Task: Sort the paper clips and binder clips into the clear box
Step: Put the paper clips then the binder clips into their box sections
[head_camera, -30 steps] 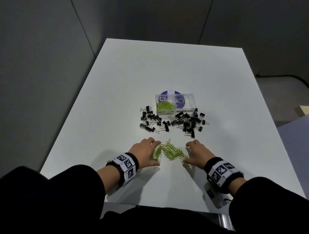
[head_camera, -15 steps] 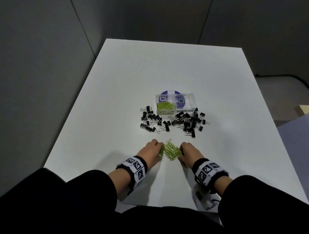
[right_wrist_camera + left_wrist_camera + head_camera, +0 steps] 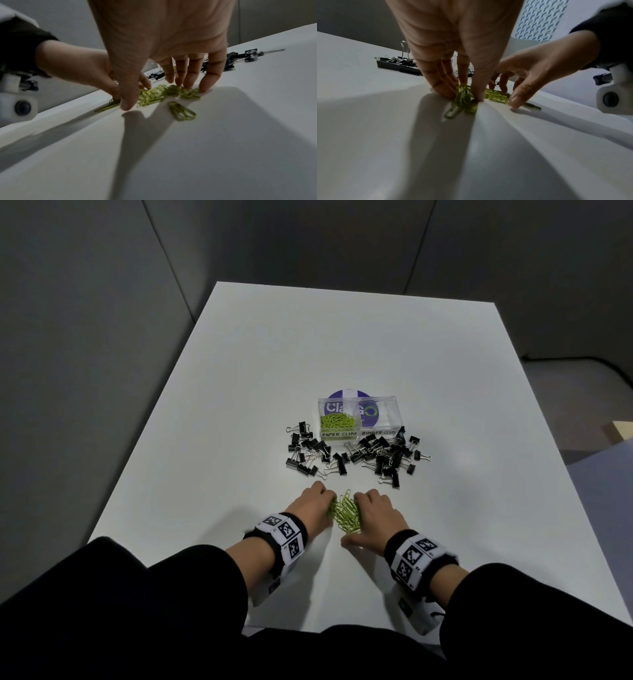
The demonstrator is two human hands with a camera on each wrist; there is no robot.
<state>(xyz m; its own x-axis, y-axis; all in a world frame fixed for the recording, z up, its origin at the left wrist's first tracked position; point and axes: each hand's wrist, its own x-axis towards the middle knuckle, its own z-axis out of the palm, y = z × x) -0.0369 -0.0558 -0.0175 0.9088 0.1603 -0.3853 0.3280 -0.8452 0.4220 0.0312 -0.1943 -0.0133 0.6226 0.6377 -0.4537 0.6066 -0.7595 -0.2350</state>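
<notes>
Green wire paper clips (image 3: 345,514) lie heaped on the white tabletop (image 3: 239,405) between the two hands. From above only knuckles show. The left wrist view shows the left hand (image 3: 313,502) with thumb and fingers pinched together on one end of the heap. The right wrist view shows the right hand (image 3: 374,517) with fingers spread apart and nearly straight, tips pressing the clips, and one clip (image 3: 181,112) loose nearer the wrist. Farther out, black binder clips (image 3: 356,455) with shiny wire handles lie scattered against the clear box (image 3: 380,419), whose left part holds more green clips. Bare tabletop stretches beyond and to both sides.
</notes>
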